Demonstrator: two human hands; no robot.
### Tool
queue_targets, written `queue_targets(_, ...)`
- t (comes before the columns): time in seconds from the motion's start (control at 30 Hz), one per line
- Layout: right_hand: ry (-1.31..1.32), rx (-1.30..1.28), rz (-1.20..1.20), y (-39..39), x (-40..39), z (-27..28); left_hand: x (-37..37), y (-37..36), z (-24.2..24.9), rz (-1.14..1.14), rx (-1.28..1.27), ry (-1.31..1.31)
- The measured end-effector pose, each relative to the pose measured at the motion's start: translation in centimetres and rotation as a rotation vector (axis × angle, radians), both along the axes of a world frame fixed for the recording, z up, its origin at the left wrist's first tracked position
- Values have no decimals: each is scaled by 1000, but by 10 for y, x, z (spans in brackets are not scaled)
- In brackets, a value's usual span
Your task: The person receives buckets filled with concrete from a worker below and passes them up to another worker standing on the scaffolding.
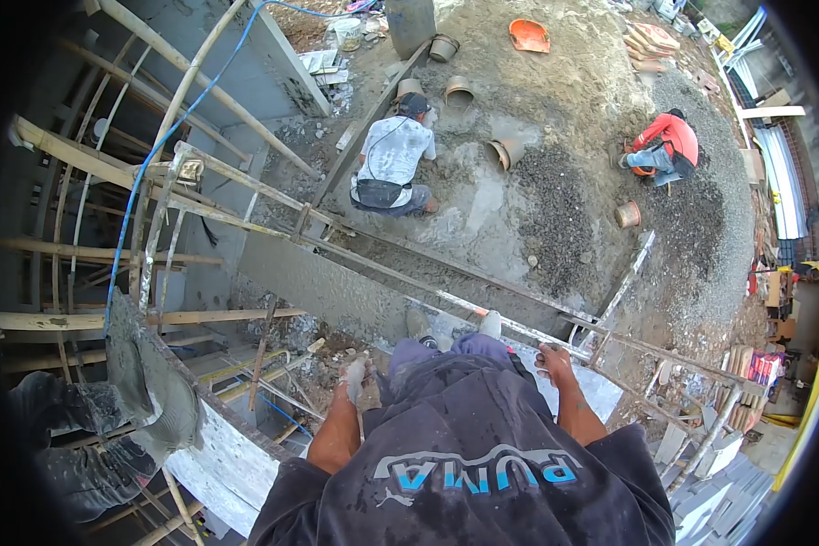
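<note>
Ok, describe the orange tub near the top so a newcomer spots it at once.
Start with the broad sandy ground above and right of the crouching person in the pale shirt. Near the top edge of the view, right of the dull brown buckets, lies the tub. Its bright orange colour sets it apart from those buckets.

Daylight falls on an outdoor building site of bare, sandy ground (578, 77), damp and grey towards its middle. Dark gravel (562, 205) is spread across it, with paler gravel (696, 109) nearer its right edge. Past its left edge, bamboo poles (55, 321) form a lattice beside grey walls (180, 20); pale corrugated sheets (781, 182) run beyond the right edge.
</note>
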State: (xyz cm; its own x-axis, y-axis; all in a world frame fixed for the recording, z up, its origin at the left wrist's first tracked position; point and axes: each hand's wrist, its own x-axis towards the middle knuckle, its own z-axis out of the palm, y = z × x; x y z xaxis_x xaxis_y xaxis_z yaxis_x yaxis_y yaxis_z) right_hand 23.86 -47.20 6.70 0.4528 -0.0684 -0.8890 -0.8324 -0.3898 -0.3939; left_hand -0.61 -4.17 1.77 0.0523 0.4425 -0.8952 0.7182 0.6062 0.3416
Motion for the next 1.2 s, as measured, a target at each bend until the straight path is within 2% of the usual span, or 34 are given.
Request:
queue_targets(0.17,-4,-21,12,0,4,1,-16,8,-27,-36,-52,6)
queue_targets(0.27,-37,1,5,2,5,2,-20,9,-30,-13,-116,3)
queue_targets(0.47,-48,7,7,6,5,2,-13,0,-20,4,-47,20)
queue_targets(0.67,-50,8,10,4,5,-2,-4,2,-8,-72,-39,46)
queue_targets(0.77,-49,-11,10,6,5,-2,-8,6,-25,-29,-30,-14)
queue_targets(0.97,-23,25,39,13,16,-16,10,13,-15,-77,-12,-3)
queue_targets(1.07,-65,50,11,33,29,-5,26,19,-14,41,-103,-111)
queue_targets(1.2,-96,76,94,72,52,20,74,33,-4,29,-121,-165)
